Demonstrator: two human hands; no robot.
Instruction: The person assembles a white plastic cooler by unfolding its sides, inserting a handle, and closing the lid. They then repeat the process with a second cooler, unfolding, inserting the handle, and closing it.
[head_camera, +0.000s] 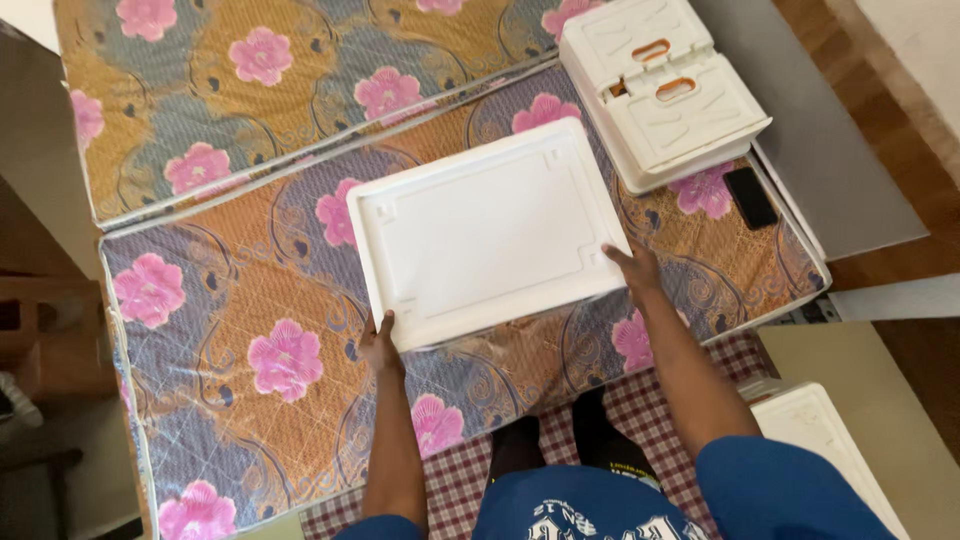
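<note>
Holding a white panel (487, 232) by its two near corners, the person stands at the edge of a mattress (250, 300). The left hand (380, 345) grips the near left corner, thumb on top and fingers curled under the edge out of sight. The right hand (635, 268) clamps the near right corner in the same way, thumb resting on the upper face, the other fingers hidden beneath. The panel is a flat rectangle of smooth, matte plastic with a raised rim, rounded corners and small notches moulded near each corner. It hangs just above the mattress, tilted slightly, roughly in the middle of the view.

The mattress is quilted fabric printed with pink flowers on orange, grey and purple swirls; a second mattress (250, 90) of the same cloth lies beyond it, edge to edge. At the far right corner sits a white plastic box (660, 90), blocky and ribbed, with two orange-rimmed handle slots on top. A black phone (750, 197) lies just beside it on the mattress. A checked cloth (460, 470) covers the floor at the person's feet, and another white panel (830, 440) lies lower right, partly hidden by the blue sleeve (790, 490).
</note>
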